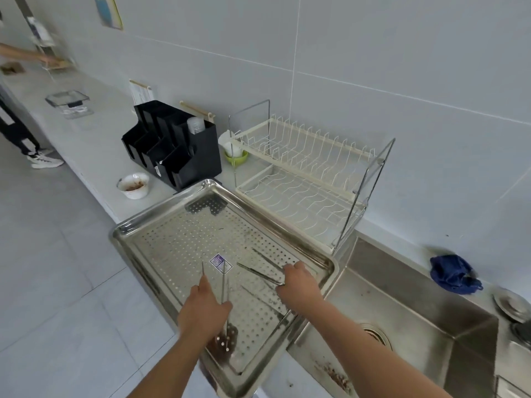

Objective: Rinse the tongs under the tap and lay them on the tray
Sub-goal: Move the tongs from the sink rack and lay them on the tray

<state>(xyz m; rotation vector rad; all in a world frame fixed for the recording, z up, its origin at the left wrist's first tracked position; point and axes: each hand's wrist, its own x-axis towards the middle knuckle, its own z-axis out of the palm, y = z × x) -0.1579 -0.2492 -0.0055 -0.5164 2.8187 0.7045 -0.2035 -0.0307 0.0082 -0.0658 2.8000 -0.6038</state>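
Head view: my left hand (205,308) is curled round one pair of tongs (223,282) pointing to twelve o'clock. My right hand (298,282) grips a second pair (258,273) aimed at ten, both over the tray (123,229). I judge rinsing comes next: carry them to the sink (402,311) at four o'clock.

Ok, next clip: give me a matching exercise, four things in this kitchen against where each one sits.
Things: 1 blue cloth; 2 white bowl; 3 dish rack; 4 green bowl.
Places: A left of the tray; B behind the sink; C along the tray's far edge; D between black organiser and dish rack.
Pairs: 1-B; 2-A; 3-C; 4-D.
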